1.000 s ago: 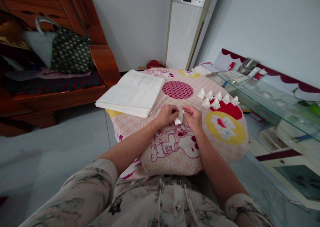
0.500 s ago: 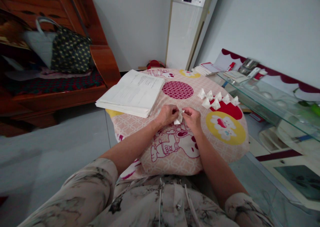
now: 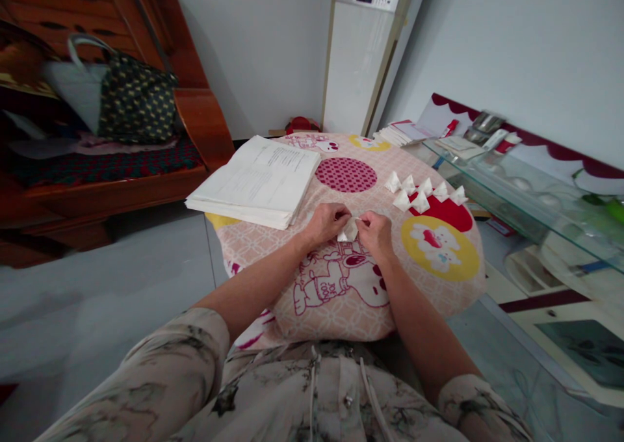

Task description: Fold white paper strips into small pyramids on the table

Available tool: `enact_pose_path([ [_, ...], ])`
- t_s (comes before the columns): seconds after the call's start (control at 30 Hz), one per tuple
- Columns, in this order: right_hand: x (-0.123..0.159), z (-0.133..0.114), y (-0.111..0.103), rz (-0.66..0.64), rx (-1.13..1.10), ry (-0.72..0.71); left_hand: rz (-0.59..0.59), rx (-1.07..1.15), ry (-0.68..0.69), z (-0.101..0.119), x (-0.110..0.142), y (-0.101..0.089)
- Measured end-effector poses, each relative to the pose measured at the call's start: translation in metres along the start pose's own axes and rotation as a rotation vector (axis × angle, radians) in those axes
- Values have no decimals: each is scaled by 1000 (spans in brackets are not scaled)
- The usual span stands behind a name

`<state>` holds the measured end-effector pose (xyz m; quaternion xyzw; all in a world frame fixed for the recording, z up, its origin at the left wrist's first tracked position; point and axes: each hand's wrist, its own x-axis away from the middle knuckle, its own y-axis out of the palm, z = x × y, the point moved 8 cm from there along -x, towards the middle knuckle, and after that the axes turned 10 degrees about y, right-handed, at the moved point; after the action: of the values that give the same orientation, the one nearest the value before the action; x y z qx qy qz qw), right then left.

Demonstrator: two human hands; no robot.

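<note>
Between my two hands is a small folded piece of white paper (image 3: 348, 230), just above or on the patterned tablecloth (image 3: 273, 266). My left hand (image 3: 329, 223) pinches its left edge with curled fingers. On the opposite edge, my right hand (image 3: 375, 230) pinches it between thumb and forefinger. The finer folds are too small to make out. To the right, several folded white paper pieces (image 3: 420, 201) with pointed tops stand in two rows. A thick stack of printed paper sheets (image 3: 258, 179) lies on the table's left side.
A glass shelf unit (image 3: 526, 188) holding small items adjoins the table on the right. A wooden bench (image 3: 205, 117) with a dark patterned bag (image 3: 139, 97) stands at the left. Behind the table rises a white air conditioner (image 3: 358, 58).
The paper between my hands has tilted slightly, showing a broader face. My fingers have shifted only a little, and both hands keep their hold. The other things stay in place.
</note>
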<state>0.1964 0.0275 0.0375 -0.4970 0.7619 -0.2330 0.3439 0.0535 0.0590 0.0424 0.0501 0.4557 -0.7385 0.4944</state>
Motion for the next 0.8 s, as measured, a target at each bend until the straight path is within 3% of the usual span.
enact_pose_path([
  [0.13, 0, 5, -9, 112, 108, 73, 30, 45, -27, 1, 0, -4],
  [0.3, 1, 7, -21, 222, 155, 120, -26, 81, -53, 1, 2, 2],
  [0.43, 2, 7, -23, 229, 144, 129, -81, 69, -75, -2, 4, 10],
  [0.8, 3, 7, -26, 282, 58, 130, -91, 50, -122, -7, 3, 11],
])
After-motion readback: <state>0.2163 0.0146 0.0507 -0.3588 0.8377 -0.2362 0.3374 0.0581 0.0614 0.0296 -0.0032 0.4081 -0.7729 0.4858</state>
